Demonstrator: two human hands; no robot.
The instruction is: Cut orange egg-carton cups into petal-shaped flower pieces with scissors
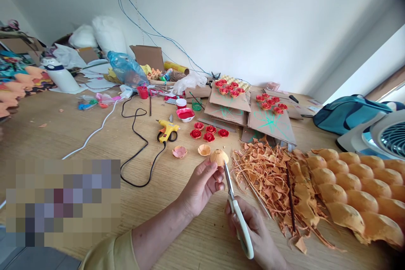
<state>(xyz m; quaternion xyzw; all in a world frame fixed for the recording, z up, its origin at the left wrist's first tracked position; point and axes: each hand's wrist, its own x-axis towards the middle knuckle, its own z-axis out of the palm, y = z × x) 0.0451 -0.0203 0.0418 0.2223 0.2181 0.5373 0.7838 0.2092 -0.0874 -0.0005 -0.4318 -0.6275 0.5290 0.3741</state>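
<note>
Between the fingertips of my left hand (201, 185) is an orange egg-carton cup (217, 157), held dome up above the table. My right hand (253, 230) grips white-handled scissors (238, 219), whose blades point up and touch the cup's right edge. Just beyond lie two cut cups, a plain orange one (204, 149) and a pinkish one (179, 152). Several red paper roses (209, 136) sit behind them. A heap of orange carton scraps (268, 173) spreads to the right of my hands.
An orange egg tray (354, 181) lies at the right, near a white fan (386, 135) and a teal bag (351, 112). A yellow glue gun (167, 130) with a black cord is left of centre. Red paint (185, 114) and cardboard sheets (270, 128) bearing roses stand farther back.
</note>
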